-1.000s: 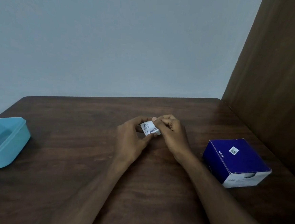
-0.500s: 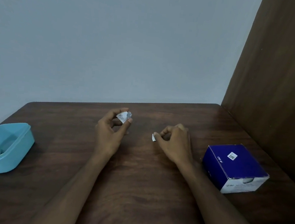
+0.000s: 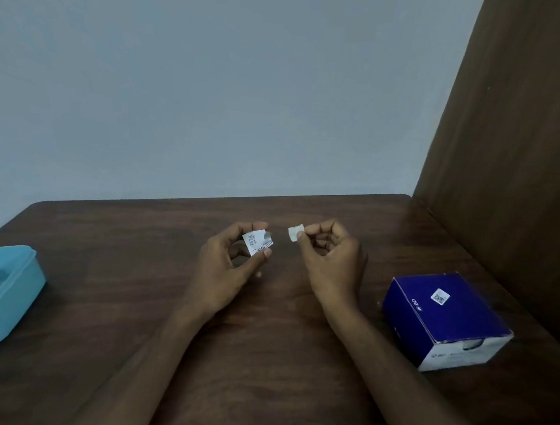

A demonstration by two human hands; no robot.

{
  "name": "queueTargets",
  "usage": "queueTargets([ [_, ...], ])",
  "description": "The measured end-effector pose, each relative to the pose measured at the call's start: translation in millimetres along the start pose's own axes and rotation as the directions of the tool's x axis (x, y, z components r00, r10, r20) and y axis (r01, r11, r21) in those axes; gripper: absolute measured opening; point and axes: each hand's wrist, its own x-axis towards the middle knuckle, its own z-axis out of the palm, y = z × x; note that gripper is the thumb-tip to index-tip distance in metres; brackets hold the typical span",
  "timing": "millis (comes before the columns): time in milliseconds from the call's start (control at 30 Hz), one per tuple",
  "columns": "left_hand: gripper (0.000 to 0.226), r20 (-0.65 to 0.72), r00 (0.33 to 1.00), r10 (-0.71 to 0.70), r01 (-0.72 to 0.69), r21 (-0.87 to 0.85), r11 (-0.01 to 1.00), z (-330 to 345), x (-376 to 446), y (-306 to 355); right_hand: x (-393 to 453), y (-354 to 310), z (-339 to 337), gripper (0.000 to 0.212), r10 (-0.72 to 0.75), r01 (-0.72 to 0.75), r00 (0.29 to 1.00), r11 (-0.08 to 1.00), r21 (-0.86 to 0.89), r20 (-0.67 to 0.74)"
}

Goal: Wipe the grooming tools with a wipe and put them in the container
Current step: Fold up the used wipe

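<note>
Head view: left hand (image 3: 224, 268) pinches packet (image 3: 257, 242), right hand (image 3: 330, 263) wipe (image 3: 294, 233).

Matt wood table (image 3: 260, 361); smooth plastic container (image 3: 14, 288).

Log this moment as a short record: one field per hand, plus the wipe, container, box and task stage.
left hand: pinches the torn sachet above the table
right hand: pinches the small white wipe
wipe: out of the sachet, apart from it
container: blue, open, at the table's left edge; contents unclear
box: dark blue, to the right of the right hand
task stage: wipe unwrapped; no grooming tool in hand yet
</note>
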Motion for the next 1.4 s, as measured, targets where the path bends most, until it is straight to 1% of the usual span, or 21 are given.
queueTargets([
  [100, 0.037, 0.030, 0.999, 0.022, -0.024, 0.063, 0.998, 0.4, 0.0, -1.5, -3.8, -2.1, 1.7, 0.019, -0.116, 0.115, 0.993, 0.993, -0.027, -0.012],
  [200, 0.038, 0.046, 0.998, 0.047, -0.052, 0.126, 0.991, 1.4, -0.6, -1.5, -7.6, -4.4, 3.2, 0.022, -0.256, 0.255, 0.967, 0.962, -0.094, 0.005],
  [233, 0.039, 0.042, 0.997, 0.057, -0.063, 0.144, 0.988, 1.8, -1.0, -1.0, -8.0, -4.7, 3.5, 0.021, -0.282, 0.282, 0.959, 0.953, -0.112, 0.014],
  [300, 0.040, 0.026, 0.996, 0.086, -0.089, 0.174, 0.981, 1.7, -1.7, 0.3, -8.8, -5.2, 4.4, 0.019, -0.287, 0.288, 0.958, 0.951, -0.114, 0.028],
  [467, 0.040, -0.023, 0.976, 0.216, -0.194, 0.354, 0.915, 3.3, -2.7, 1.9, -9.0, -4.0, 7.0, 0.021, -0.175, 0.176, 0.977, 0.984, 0.006, 0.121],
  [533, 0.040, -0.045, 0.966, 0.255, -0.217, 0.396, 0.892, 2.4, -1.6, 0.6, -8.4, -3.7, 8.8, 0.021, -0.126, 0.119, 0.981, 0.991, 0.057, 0.147],
  [667, 0.041, -0.065, 0.956, 0.285, -0.228, 0.444, 0.866, 0.7, -0.7, -2.0, -9.1, -4.6, 9.6, 0.021, -0.068, 0.044, 0.973, 0.993, 0.110, 0.222],
  [867, 0.038, -0.043, 0.962, 0.270, -0.226, 0.431, 0.874, 1.4, -2.0, 0.6, -8.1, -5.0, 8.5, 0.020, 0.001, -0.035, 0.944, 0.995, 0.097, 0.329],
  [933, 0.036, -0.031, 0.961, 0.273, -0.234, 0.427, 0.873, 1.8, -2.8, 0.5, -9.1, -5.0, 9.8, 0.020, 0.023, -0.081, 0.933, 0.986, 0.147, 0.360],
  [1033, 0.037, -0.035, 0.958, 0.286, -0.241, 0.446, 0.862, 1.5, -1.7, -1.6, -9.1, -7.3, 8.9, 0.024, 0.098, -0.212, 0.915, 0.942, 0.261, 0.392],
  [1100, 0.038, -0.044, 0.957, 0.286, -0.236, 0.454, 0.859, 1.4, -1.3, -2.5, -8.7, -9.5, 6.8, 0.027, 0.146, -0.281, 0.901, 0.913, 0.296, 0.408],
  [1167, 0.039, -0.042, 0.956, 0.289, -0.239, 0.459, 0.856, 1.5, -1.7, -1.6, -9.3, -10.0, 6.4, 0.030, 0.182, -0.313, 0.900, 0.902, 0.296, 0.397],
  [1267, 0.037, -0.023, 0.960, 0.280, -0.242, 0.433, 0.868, 2.1, -2.2, -0.7, -8.5, -8.4, 8.2, 0.031, 0.245, -0.346, 0.912, 0.889, 0.299, 0.328],
  [1333, 0.033, -0.027, 0.972, 0.235, -0.207, 0.379, 0.902, 1.5, -2.1, -1.0, -7.5, -8.0, 8.1, 0.032, 0.266, -0.363, 0.910, 0.884, 0.296, 0.319],
  [1400, 0.032, -0.050, 0.982, 0.180, -0.155, 0.315, 0.936, 0.3, -1.6, -0.8, -7.1, -6.1, 7.2, 0.028, 0.258, -0.354, 0.903, 0.899, 0.256, 0.343],
])
